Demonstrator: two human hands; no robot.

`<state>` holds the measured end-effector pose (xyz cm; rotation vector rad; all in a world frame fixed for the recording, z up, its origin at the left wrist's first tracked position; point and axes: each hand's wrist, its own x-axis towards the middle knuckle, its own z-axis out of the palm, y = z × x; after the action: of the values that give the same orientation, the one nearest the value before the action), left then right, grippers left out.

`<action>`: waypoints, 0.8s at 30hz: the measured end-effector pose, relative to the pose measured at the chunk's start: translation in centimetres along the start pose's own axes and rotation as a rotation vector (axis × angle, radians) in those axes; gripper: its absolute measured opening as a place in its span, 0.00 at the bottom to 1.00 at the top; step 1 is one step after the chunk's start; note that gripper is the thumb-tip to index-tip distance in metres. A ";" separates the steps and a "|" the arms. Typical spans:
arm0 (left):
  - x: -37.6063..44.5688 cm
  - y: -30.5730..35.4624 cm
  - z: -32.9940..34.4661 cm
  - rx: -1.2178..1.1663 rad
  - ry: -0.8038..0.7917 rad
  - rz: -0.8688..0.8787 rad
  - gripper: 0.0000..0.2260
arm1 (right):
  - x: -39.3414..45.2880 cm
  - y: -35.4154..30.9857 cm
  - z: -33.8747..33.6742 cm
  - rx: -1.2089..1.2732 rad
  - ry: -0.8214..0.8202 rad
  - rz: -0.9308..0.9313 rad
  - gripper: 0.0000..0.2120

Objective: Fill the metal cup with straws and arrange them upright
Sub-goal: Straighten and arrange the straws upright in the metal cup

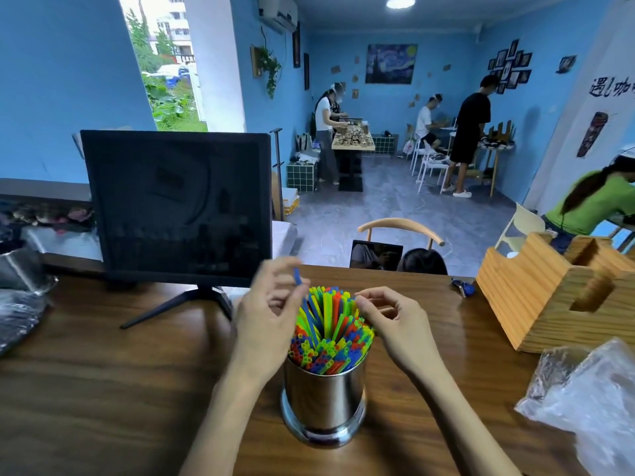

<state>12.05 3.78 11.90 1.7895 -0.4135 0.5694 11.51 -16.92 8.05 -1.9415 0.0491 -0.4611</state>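
The wooden table (103, 372) carries the work, and on it, directly beneath both hands, stands the metal cup (324, 403), a polished steel cylinder on a flared base, already packed nearly full. The straws (326, 334) in it are thin plastic tubes in blue, green, yellow, orange and red; most end in a level mass at the cup's mouth, while a taller cluster at the back fans out and leans instead of standing straight. The filling looks all but done, so the step in hand seems to be the arranging. The left hand (266, 314) pinches a single blue straw (298, 277) between thumb and fingertips, its top poking above the grip and its lower length slanting down into the bundle. The right hand (388, 317), just across the cluster, has its fingers curled against the tall straws' tips; whether it truly pinches one I cannot tell. Next, the blue straw likely needs seating straight down and the leaning cluster gathering upright.
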 end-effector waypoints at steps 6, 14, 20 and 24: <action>-0.4 -1.8 0.2 0.274 -0.052 0.022 0.02 | 0.0 0.1 0.2 0.010 -0.005 -0.001 0.04; 0.6 -3.7 -0.2 -0.233 0.005 -0.653 0.07 | 0.0 -0.4 0.5 0.488 -0.092 0.321 0.07; -0.3 -4.3 -0.3 -0.331 0.026 -0.771 0.04 | 0.1 -0.4 0.3 0.608 -0.074 0.416 0.06; -0.6 -3.8 -0.2 -0.328 0.024 -0.754 0.05 | 0.5 -0.1 0.1 0.623 -0.112 0.518 0.07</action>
<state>13.59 5.05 8.56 1.4712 0.1885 -0.0139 11.97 -16.92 8.24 -1.2709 0.2936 -0.0076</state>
